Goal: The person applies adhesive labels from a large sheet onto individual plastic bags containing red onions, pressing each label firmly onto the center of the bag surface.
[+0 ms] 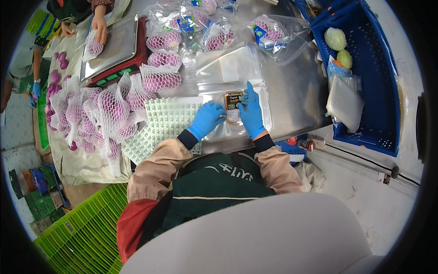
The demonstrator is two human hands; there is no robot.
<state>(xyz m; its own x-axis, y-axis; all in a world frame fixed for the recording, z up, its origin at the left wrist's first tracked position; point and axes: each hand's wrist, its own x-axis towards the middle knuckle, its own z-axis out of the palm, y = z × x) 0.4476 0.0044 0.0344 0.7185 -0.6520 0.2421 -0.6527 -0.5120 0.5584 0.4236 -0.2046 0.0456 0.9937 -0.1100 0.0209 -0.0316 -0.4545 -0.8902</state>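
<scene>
Both my hands wear blue gloves over a clear plastic bag (265,113) lying flat on the steel table. Between them lies a small stack of black and orange printed labels (233,111). My left hand (209,118) is at the stack's left edge with its fingers bent; whether it grips anything is not clear. My right hand (252,111) touches the stack's right side, index finger stretched out, thumb and other fingers near the top label. Sheets of small green and white stickers (171,118) lie left of my left hand. More clear bags (212,65) lie beyond the labels.
Purple onions in white foam nets (114,106) are heaped at the left. Bagged onions (268,30) lie at the back. A co-worker's hand (99,27) holds a netted onion on a scale (116,44). A blue crate (373,85) stands right, a green crate (89,226) lower left.
</scene>
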